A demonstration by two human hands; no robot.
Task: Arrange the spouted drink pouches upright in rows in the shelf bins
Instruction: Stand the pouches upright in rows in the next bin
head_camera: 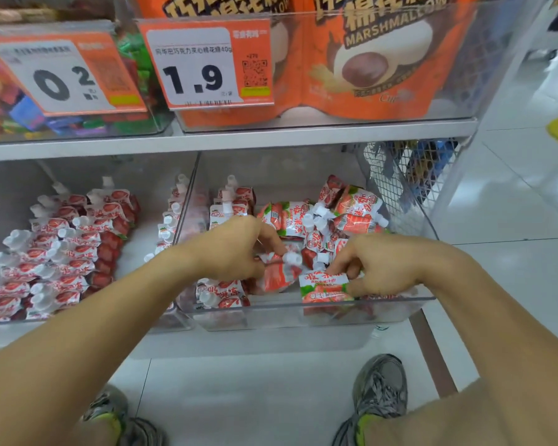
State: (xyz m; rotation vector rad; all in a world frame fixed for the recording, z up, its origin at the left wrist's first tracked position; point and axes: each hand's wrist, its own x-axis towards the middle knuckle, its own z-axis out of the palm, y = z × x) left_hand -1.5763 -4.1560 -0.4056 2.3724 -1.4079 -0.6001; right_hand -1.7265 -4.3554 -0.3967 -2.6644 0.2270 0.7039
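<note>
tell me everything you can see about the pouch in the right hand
The pouch is a soft, glossy packet, white at the top with red characters, a green band and red strawberry art below. It stands roughly upright against the clear front wall of the right bin, label toward the camera. The right hand pinches its top edge. Its spout is not visible.

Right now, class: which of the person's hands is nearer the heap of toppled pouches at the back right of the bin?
Right. The right hand lies just below the heap; the left hand is further left.

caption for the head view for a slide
Both hands, left hand and right hand, grip strawberry pouches in the right bin.
</note>
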